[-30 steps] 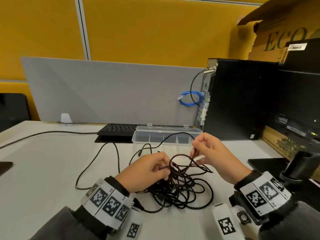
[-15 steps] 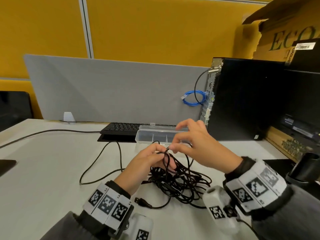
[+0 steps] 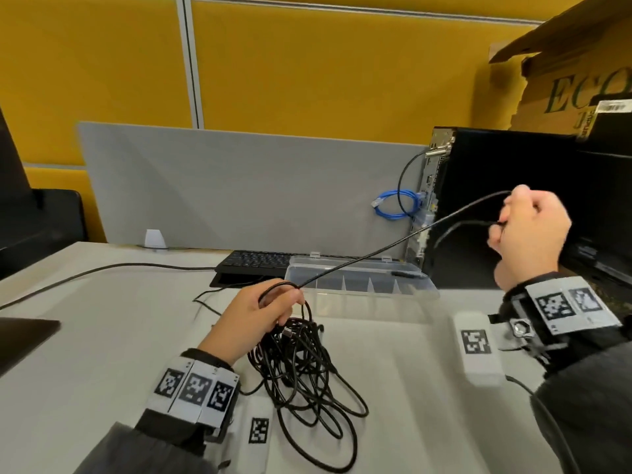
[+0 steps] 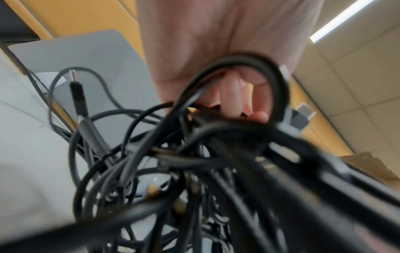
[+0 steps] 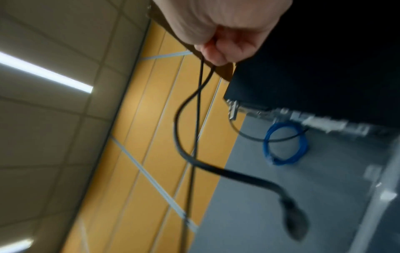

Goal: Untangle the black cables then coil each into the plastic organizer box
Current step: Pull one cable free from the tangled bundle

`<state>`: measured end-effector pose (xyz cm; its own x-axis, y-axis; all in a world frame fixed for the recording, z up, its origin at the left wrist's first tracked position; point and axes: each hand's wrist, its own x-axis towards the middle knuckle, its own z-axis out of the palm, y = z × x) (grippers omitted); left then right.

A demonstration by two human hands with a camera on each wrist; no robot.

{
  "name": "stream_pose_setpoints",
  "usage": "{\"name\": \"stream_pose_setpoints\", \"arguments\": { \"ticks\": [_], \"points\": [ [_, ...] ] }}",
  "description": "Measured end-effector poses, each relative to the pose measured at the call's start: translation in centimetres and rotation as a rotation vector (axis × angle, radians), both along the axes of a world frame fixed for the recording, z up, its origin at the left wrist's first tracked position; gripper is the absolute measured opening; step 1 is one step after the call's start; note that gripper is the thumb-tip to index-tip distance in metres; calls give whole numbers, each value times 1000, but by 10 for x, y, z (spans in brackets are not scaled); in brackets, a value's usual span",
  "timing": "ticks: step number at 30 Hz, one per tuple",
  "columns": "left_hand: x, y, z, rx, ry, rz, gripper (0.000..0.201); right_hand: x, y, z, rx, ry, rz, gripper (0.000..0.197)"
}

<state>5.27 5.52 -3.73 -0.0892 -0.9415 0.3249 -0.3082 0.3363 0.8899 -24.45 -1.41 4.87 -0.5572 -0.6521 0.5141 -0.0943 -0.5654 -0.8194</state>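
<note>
A tangle of black cables (image 3: 301,374) hangs from my left hand (image 3: 263,313) down onto the white desk (image 3: 85,336); in the left wrist view its fingers (image 4: 233,97) curl round loops of the tangle (image 4: 194,162). My right hand (image 3: 526,227) is raised at the right and grips one black cable (image 3: 393,248) that runs taut from the tangle. The cable's free end with its plug (image 3: 407,274) dangles over the clear plastic organizer box (image 3: 359,285). The right wrist view shows the fingers (image 5: 225,49) pinching that cable (image 5: 194,119) and the plug (image 5: 294,220) hanging.
A black keyboard (image 3: 253,261) lies behind the box, a black computer tower (image 3: 506,206) stands at the right with a blue cable coil (image 3: 396,205) beside it. Another black cord (image 3: 102,271) crosses the desk at the left. A grey divider panel (image 3: 239,189) backs the desk.
My right hand has gone up and to the right, drawing one cable taut out of the tangle. My left hand has lifted the bunch slightly and kept hold of it.
</note>
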Motion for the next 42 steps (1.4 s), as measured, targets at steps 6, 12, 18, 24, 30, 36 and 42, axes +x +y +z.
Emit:
{"name": "stream_pose_setpoints", "arguments": {
  "ticks": [6, 12, 18, 24, 30, 36, 42],
  "points": [
    [-3, 0, 0, -57, -13, 1, 20, 25, -2, -41, 304, 1230, -219, 46],
    [-5, 0, -3, -98, -46, -46, 16, 124, 55, -45, 153, 1653, 405, 36],
    [5, -1, -3, -42, -114, -57, 10, 77, 34, 3, -38, 768, 423, 31],
    [6, 0, -1, -46, -142, 18, 17, 26, 0, 13, 48, 70, 59, 19],
    [0, 1, 0, -75, -150, -13, 15, 108, 35, -47, 38, 1473, 76, 58],
    [-1, 0, -3, -43, -121, -59, 9, 126, 39, -47, -234, 1737, 112, 33],
    [5, -1, -3, -32, -146, 30, 13, 86, 36, 5, -142, 1041, 452, 31]
  ]
}}
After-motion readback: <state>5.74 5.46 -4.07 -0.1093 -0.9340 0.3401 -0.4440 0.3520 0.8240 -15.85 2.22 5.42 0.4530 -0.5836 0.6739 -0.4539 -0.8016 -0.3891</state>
